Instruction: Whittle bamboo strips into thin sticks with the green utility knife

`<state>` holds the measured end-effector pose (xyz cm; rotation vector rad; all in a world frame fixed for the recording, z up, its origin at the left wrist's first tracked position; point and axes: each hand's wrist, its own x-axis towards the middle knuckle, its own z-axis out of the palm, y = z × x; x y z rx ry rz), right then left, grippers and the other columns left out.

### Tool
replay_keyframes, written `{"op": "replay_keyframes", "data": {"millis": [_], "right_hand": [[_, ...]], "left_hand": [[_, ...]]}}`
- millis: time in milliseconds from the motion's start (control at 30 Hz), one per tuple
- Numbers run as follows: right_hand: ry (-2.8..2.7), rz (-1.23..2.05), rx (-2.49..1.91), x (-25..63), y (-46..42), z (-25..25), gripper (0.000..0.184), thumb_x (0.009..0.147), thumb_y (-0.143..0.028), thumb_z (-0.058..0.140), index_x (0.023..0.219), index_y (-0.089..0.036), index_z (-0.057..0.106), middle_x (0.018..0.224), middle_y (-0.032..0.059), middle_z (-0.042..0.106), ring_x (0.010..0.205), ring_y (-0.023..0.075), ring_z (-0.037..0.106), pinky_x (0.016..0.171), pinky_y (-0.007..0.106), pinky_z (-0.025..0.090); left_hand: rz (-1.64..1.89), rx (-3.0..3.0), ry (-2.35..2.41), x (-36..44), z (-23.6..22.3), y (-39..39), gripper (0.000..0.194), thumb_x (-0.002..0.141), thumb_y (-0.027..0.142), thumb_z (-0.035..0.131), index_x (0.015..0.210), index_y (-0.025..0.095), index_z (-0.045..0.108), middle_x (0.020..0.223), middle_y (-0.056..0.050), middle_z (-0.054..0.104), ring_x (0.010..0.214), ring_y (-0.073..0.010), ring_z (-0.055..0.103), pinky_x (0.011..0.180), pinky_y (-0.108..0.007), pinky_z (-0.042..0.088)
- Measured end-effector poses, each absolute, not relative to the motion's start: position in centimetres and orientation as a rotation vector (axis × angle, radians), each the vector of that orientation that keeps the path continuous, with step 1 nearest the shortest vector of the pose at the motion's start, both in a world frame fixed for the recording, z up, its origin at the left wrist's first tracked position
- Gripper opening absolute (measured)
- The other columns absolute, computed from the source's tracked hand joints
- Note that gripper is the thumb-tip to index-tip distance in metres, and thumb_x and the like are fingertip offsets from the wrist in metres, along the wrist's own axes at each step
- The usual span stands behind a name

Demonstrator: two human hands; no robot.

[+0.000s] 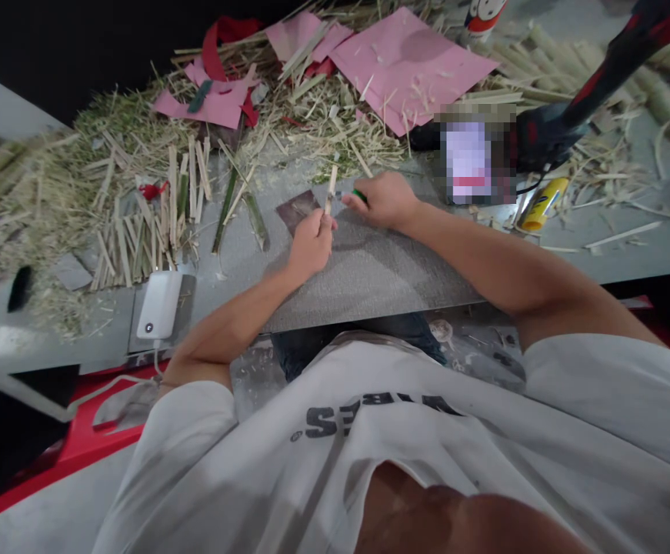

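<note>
My left hand [310, 245] is closed around the lower end of a pale bamboo strip [332, 185], which points up and away from me. Closed too, my right hand [389, 200] grips a small tool with a green handle [360, 195]. The tool's thin tip reaches the side of the strip; its exact kind is too small to make out. A dark brown square sheet [296, 210] lies on the grey table [369, 285], just left of the strip. Green-skinned bamboo pieces [255, 219] rest farther left.
Bamboo shavings [121, 115] and cut strips [121, 250] cover the left and back. Pink paper [409, 65] lies behind my hands. A white power bank [160, 304] sits front left. At right are a blurred-out phone [468, 158], a black-and-red stand [600, 77] and a yellow tube [544, 204].
</note>
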<state>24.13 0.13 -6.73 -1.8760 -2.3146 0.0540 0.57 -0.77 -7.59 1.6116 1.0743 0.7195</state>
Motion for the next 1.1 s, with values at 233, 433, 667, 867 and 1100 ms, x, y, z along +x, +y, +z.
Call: {"op": "replay_keyframes", "data": {"millis": [233, 433, 667, 867, 1100], "right_hand": [[-2.277, 0.071, -1.887, 24.4, 0.7, -5.6, 0.06, 0.117, -0.067, 0.047, 0.12, -0.018, 0.081, 0.114, 0.0181, 0.082, 0.103, 0.0354, 0.072, 0.082, 0.04, 0.037], [-1.723, -0.002, -2.247, 28.2, 2.0, -4.5, 0.087, 0.126, -0.067, 0.014, 0.126, -0.007, 0.077, 0.114, 0.0282, 0.076, 0.098, 0.0313, 0.061, 0.084, 0.042, 0.033], [-1.905, -0.107, -2.091, 30.2, 0.4, -5.3, 0.077, 0.124, -0.068, 0.023, 0.106, -0.018, 0.078, 0.097, 0.0194, 0.075, 0.083, 0.0285, 0.057, 0.077, 0.041, 0.026], [-2.246, -0.083, -1.931, 26.8, -0.9, -5.3, 0.069, 0.122, -0.066, 0.032, 0.102, -0.017, 0.077, 0.101, 0.0169, 0.08, 0.083, 0.0265, 0.06, 0.071, 0.039, 0.02], [-2.384, -0.116, -1.889, 24.4, -1.4, -6.0, 0.067, 0.12, -0.065, 0.04, 0.106, -0.015, 0.081, 0.101, 0.017, 0.081, 0.083, 0.0265, 0.063, 0.07, 0.039, 0.018]], "left_hand": [[0.728, 1.736, 1.063, 0.7, -6.9, -1.2, 0.038, 0.123, 0.033, 0.043, 0.087, 0.025, 0.054, 0.055, 0.005, 0.053, 0.047, -0.0126, 0.049, 0.055, -0.03, 0.035], [0.58, 1.729, 0.999, 0.7, -5.9, -4.1, 0.039, 0.12, 0.031, 0.049, 0.082, 0.024, 0.055, 0.049, 0.006, 0.05, 0.043, -0.0108, 0.046, 0.051, -0.027, 0.035], [0.672, 1.446, 0.936, 1.4, -6.5, -3.7, 0.023, 0.119, 0.026, 0.044, 0.11, 0.023, 0.065, 0.058, 0.006, 0.066, 0.045, -0.0109, 0.055, 0.048, -0.023, 0.042], [0.737, 1.39, 0.947, 1.4, -6.8, -2.6, 0.023, 0.12, 0.024, 0.044, 0.111, 0.021, 0.065, 0.059, 0.006, 0.069, 0.044, -0.0097, 0.057, 0.047, -0.023, 0.043], [0.765, 1.554, 1.012, 1.2, -7.4, -1.7, 0.024, 0.121, 0.031, 0.052, 0.106, 0.021, 0.068, 0.075, 0.001, 0.079, 0.049, -0.0076, 0.063, 0.054, -0.022, 0.052]]}}
